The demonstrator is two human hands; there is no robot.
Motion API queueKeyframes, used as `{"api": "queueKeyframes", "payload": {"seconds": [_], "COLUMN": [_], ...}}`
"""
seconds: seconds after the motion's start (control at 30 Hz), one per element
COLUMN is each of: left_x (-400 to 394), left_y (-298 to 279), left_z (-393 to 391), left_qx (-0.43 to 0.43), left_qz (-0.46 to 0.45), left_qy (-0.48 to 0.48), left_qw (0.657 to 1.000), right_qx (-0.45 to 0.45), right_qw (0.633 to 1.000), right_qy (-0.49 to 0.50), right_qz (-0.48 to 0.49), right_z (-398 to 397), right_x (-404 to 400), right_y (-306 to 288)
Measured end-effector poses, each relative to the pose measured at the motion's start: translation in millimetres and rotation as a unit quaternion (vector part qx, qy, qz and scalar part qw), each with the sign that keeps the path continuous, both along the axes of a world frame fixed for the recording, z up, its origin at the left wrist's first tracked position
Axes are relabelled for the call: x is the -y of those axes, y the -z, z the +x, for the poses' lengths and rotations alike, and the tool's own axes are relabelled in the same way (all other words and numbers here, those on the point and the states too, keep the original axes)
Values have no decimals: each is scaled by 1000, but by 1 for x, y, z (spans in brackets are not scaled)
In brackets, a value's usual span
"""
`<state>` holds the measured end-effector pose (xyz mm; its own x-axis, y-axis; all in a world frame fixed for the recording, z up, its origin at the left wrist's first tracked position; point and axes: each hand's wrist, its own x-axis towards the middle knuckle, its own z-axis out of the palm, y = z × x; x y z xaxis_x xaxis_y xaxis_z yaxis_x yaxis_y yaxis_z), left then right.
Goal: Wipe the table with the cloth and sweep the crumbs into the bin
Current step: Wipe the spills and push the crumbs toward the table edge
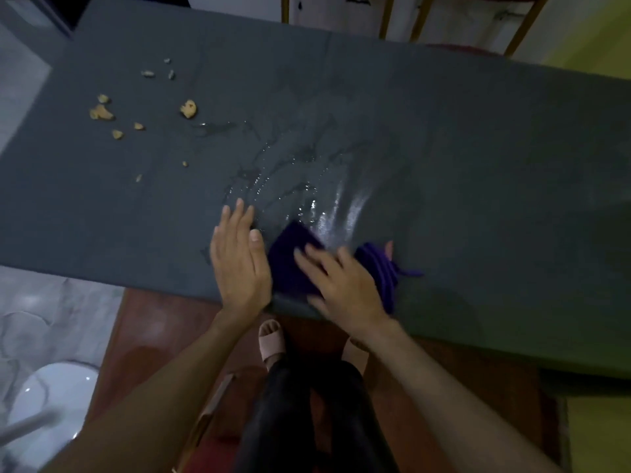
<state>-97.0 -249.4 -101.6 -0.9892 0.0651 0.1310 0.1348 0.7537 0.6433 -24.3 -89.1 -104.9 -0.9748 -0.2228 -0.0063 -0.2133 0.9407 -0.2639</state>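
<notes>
A dark grey table [444,138] fills the view. A purple cloth [290,264] lies at its near edge under my right hand [341,285], which presses flat on it with fingers spread. My left hand [239,261] rests flat on the table just left of the cloth, its thumb touching the cloth's edge. Wet streaks [307,186] shine beyond the cloth. Several tan crumbs [102,112] lie scattered at the far left of the table, the largest crumb [188,108] near the wet patch. A white bin [51,397] stands on the floor at lower left.
My legs and a sandalled foot [271,339] stand on a reddish mat [153,336] under the table's near edge. Wooden chair legs [386,15] rise behind the far edge. Grey marble floor [51,302] lies to the left.
</notes>
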Motion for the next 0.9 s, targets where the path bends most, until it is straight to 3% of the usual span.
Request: {"api": "queueKeyframes", "payload": {"seconds": [0.07, 0.1, 0.13, 0.2, 0.27, 0.33, 0.37, 0.4, 0.47, 0.57, 0.7, 0.8, 0.9], "left_x": [26, 39, 54, 80, 97, 103, 103, 103, 103, 105, 106, 109, 110], "left_y": [-3, -2, 1, 10, 19, 23, 24, 24, 24, 25, 21, 21, 22], "left_z": [-27, -42, -56, -74, -80, -80, -80, -80, -81, -82, -84, -85, -85], "left_qx": [-4, 0, 4, 5, 5, 15, 16, 17, 19, 22, 29, 32, 34], "left_qz": [-37, -67, -104, -173, -198, -186, -178, -173, -165, -152, -129, -130, -138], "left_qy": [-7, 0, 17, 75, 123, 134, 134, 134, 135, 134, 131, 138, 146], "left_qw": [999, 998, 994, 982, 972, 973, 975, 976, 977, 979, 983, 981, 979], "right_qx": [-15, -37, -68, -88, -75, -33, -23, -18, -12, -20, -34, 1, 4], "right_qw": [994, 995, 997, 969, 843, 710, 679, 678, 737, 863, 987, 995, 987], "right_qy": [-103, -90, -30, 227, 530, 703, 733, 735, 676, 504, 153, -97, -160], "right_qz": [-22, -14, 2, 28, 46, 27, 20, 18, 19, 31, 17, -10, -6], "right_z": [26, 33, 36, 28, -2, -49, -75, -99, -141, -181, -161, -87, -25], "right_x": [-27, -46, -67, -101, -122, -130, -130, -127, -110, -63, 8, 26, -9], "right_y": [-1, -3, -1, -2, -4, -7, -7, -6, -5, -4, -3, 0, -2]}}
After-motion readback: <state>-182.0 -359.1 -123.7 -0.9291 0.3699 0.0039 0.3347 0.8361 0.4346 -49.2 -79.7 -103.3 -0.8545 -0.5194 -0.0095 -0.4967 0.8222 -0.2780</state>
